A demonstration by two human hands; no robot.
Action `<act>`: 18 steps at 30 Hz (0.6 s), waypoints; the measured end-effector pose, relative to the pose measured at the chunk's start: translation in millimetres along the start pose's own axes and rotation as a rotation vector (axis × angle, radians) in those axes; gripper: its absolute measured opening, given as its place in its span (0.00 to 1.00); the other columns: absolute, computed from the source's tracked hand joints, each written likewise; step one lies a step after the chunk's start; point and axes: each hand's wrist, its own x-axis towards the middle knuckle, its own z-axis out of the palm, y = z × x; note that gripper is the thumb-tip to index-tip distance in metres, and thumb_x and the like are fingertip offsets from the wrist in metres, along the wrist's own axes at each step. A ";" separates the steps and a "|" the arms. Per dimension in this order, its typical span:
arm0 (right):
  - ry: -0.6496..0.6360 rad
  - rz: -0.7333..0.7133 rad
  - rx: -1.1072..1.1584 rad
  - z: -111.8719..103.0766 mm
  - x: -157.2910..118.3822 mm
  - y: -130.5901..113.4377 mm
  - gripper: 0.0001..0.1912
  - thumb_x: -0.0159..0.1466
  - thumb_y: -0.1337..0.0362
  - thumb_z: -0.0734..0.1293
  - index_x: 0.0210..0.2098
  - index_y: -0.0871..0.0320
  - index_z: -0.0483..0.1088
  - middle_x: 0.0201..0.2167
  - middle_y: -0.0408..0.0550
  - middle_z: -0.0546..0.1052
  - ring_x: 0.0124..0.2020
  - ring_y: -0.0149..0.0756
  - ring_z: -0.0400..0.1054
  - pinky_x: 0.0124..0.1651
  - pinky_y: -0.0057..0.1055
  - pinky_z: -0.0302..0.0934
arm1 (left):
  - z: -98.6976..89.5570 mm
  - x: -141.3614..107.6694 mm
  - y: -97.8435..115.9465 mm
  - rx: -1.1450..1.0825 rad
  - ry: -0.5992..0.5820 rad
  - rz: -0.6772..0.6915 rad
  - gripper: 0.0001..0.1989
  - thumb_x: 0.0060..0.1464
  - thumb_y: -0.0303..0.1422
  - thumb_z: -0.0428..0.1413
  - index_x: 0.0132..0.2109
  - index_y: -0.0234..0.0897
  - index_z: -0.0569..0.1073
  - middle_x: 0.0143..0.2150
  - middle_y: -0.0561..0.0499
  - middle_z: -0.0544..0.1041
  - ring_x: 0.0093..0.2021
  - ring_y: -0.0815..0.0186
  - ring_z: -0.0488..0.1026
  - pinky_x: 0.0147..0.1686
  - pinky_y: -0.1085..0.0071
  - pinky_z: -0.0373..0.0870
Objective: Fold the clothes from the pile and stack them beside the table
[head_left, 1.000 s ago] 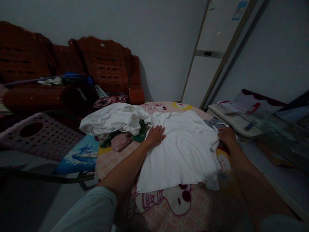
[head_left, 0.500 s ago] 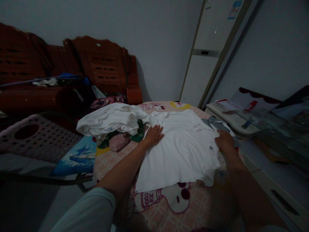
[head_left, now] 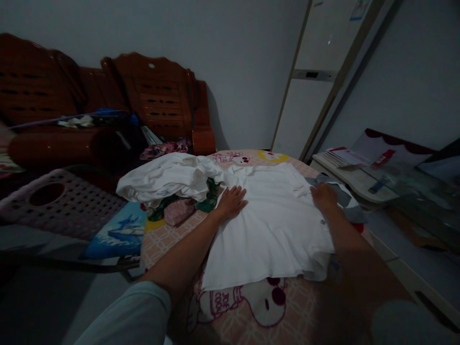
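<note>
A white shirt (head_left: pixel 268 225) lies spread over a table covered with a pink patterned cloth (head_left: pixel 298 306). My left hand (head_left: pixel 232 202) rests flat on its left side, fingers stretched out. At the shirt's right edge, close to the sleeve, my right hand (head_left: pixel 324 196) has its fingers closed on the fabric. Left of the shirt is a heap of white clothing (head_left: pixel 168 177), with a pink bundle (head_left: pixel 178 212) and green cloth (head_left: pixel 207 203) under it. Grey clothing (head_left: pixel 345 199) lies beyond my right hand, partly hidden by it.
A pink woven chair (head_left: pixel 68 206) with a blue cushion (head_left: pixel 117 232) stands at the left. Wooden seats (head_left: pixel 158 96) line the back wall, beside a tall white cabinet-like unit (head_left: pixel 305 110). Papers (head_left: pixel 343 157) and a glass-topped surface (head_left: pixel 409 184) are at the right.
My right hand has moved up along the shirt's right edge towards the sleeve, and that side lies flatter. My left hand stays in place. The view has turned slightly left.
</note>
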 end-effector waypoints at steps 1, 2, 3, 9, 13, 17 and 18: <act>-0.029 0.002 -0.006 1.3 6.2 -5.0 0.22 0.69 0.59 0.57 0.47 0.71 0.73 0.47 0.71 0.75 0.51 0.55 0.70 0.50 0.45 0.62 | 0.3 -0.2 -0.2 -0.004 0.001 -0.002 0.27 0.66 0.43 0.43 0.68 0.37 0.59 0.70 0.41 0.58 0.70 0.51 0.52 0.67 0.49 0.49; -0.045 0.004 -0.018 2.7 11.8 -9.3 0.20 0.68 0.60 0.59 0.47 0.71 0.73 0.47 0.70 0.75 0.51 0.54 0.70 0.50 0.43 0.62 | 0.9 -0.2 -0.6 -0.010 0.006 -0.005 0.27 0.66 0.43 0.44 0.68 0.38 0.59 0.70 0.41 0.58 0.70 0.51 0.52 0.67 0.49 0.49; -0.042 -0.003 -0.028 4.2 16.8 -12.7 0.18 0.67 0.62 0.60 0.47 0.71 0.73 0.47 0.69 0.75 0.51 0.53 0.70 0.51 0.41 0.62 | 1.6 -0.1 -1.2 -0.019 0.014 -0.006 0.27 0.66 0.43 0.44 0.68 0.38 0.58 0.70 0.41 0.58 0.70 0.51 0.52 0.67 0.48 0.50; 0.127 -0.019 -0.024 12.4 35.2 -16.5 0.19 0.66 0.75 0.53 0.49 0.76 0.70 0.46 0.74 0.74 0.52 0.55 0.69 0.51 0.43 0.59 | 5.8 3.5 -7.3 -0.139 0.070 0.186 0.28 0.65 0.41 0.46 0.69 0.40 0.56 0.71 0.42 0.56 0.70 0.57 0.53 0.66 0.54 0.54; 0.163 0.014 0.004 16.1 32.8 -14.4 0.20 0.64 0.73 0.53 0.48 0.76 0.71 0.43 0.76 0.75 0.50 0.59 0.69 0.50 0.47 0.59 | 2.6 3.2 -6.2 -0.119 -0.051 0.320 0.27 0.67 0.44 0.42 0.69 0.42 0.57 0.70 0.43 0.58 0.70 0.56 0.53 0.66 0.51 0.50; 0.240 -0.095 0.038 13.6 12.3 -12.6 0.20 0.64 0.66 0.59 0.52 0.72 0.69 0.47 0.71 0.74 0.53 0.58 0.67 0.54 0.48 0.57 | -1.0 1.3 -1.4 -0.087 -0.097 0.310 0.27 0.68 0.44 0.41 0.69 0.41 0.55 0.71 0.43 0.55 0.71 0.55 0.51 0.66 0.48 0.49; 0.265 -0.128 0.051 11.9 4.3 -10.5 0.21 0.64 0.64 0.60 0.53 0.70 0.68 0.49 0.70 0.74 0.53 0.56 0.66 0.55 0.47 0.57 | -0.9 1.3 -0.7 -0.095 -0.087 0.302 0.27 0.67 0.44 0.41 0.69 0.40 0.56 0.71 0.43 0.55 0.71 0.55 0.52 0.66 0.49 0.50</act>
